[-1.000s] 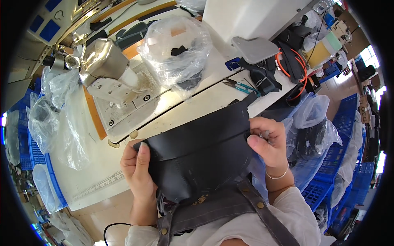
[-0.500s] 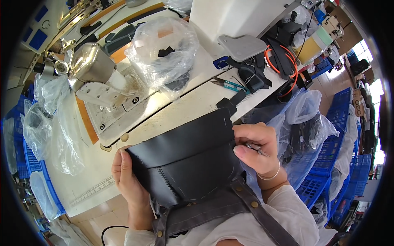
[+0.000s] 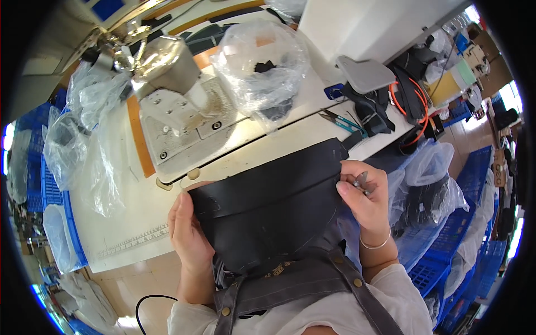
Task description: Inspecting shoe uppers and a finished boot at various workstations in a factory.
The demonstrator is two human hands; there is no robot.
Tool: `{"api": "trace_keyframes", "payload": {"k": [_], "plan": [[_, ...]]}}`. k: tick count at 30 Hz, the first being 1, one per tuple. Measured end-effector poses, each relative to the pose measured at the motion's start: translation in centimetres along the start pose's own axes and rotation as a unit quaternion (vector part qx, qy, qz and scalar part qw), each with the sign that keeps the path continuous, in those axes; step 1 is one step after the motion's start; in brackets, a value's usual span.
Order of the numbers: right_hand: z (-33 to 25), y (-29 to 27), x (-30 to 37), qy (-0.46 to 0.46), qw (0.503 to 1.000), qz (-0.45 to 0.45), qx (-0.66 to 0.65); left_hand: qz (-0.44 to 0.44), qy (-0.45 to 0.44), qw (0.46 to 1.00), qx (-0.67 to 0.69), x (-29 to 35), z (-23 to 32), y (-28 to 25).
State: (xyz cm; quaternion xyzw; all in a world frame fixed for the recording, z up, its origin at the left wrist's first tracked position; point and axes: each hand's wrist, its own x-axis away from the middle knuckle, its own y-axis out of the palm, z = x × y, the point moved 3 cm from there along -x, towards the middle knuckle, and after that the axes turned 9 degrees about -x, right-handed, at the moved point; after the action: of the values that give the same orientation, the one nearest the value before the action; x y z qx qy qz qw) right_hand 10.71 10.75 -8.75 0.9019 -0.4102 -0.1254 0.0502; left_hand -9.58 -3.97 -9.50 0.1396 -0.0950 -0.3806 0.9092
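Silver, rounded metal machinery [image 3: 164, 67] is standing on the white tabletop [image 3: 142, 201]. My left hand [image 3: 191, 237] is grasping the left end of a smooth, black, leather-like panel [image 3: 268, 218], which is spanning the space between my hands, before my dark grey apron [image 3: 298, 287]. A seam-like line [image 3: 273, 204] is already crossing it; what remains undone is not showing. My right hand [image 3: 367, 205] is pinching the right end while holding a small, grey metal tool [image 3: 363, 182].

two hands [image 3: 190, 237] (and just one bracelet [image 3: 375, 247]), one black panel [image 3: 268, 209], one pair of teal-handled scissors [image 3: 348, 122]
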Motion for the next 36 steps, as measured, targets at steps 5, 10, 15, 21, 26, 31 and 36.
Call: {"api": "trace_keyframes", "payload": {"k": [5,10,15,21,26,31,36], "plan": [[1.1,0.0,-0.6,0.038,0.999,0.022,-0.015,-0.033,0.003,0.998,0.059,-0.5,0.5,0.0],[1.1,1.1,-1.0,0.012,1.0,0.001,0.018,-0.038,0.015,0.999,-0.015,-1.1,0.8,-1.8],[2.5,2.1,-2.6,0.098,0.995,0.005,-0.005,0.032,0.097,0.938,-0.331,-3.8,3.3,-3.7],[5.7,1.5,-4.1,0.038,0.995,-0.026,0.094,0.022,0.199,0.808,-0.554,-12.7,9.0,-7.2],[5.3,2.0,-4.0,0.025,0.995,-0.047,0.083,-0.166,0.167,0.809,-0.538,-27.0,7.0,-10.0],[5.6,0.7,-3.7,0.022,0.993,-0.042,0.111,-0.188,0.171,0.618,-0.744,-32.6,5.3,1.5],[5.5,0.8,-3.4,0.029,0.995,-0.051,0.081,-0.209,0.145,0.534,-0.806,-37.1,4.1,1.6]]}}
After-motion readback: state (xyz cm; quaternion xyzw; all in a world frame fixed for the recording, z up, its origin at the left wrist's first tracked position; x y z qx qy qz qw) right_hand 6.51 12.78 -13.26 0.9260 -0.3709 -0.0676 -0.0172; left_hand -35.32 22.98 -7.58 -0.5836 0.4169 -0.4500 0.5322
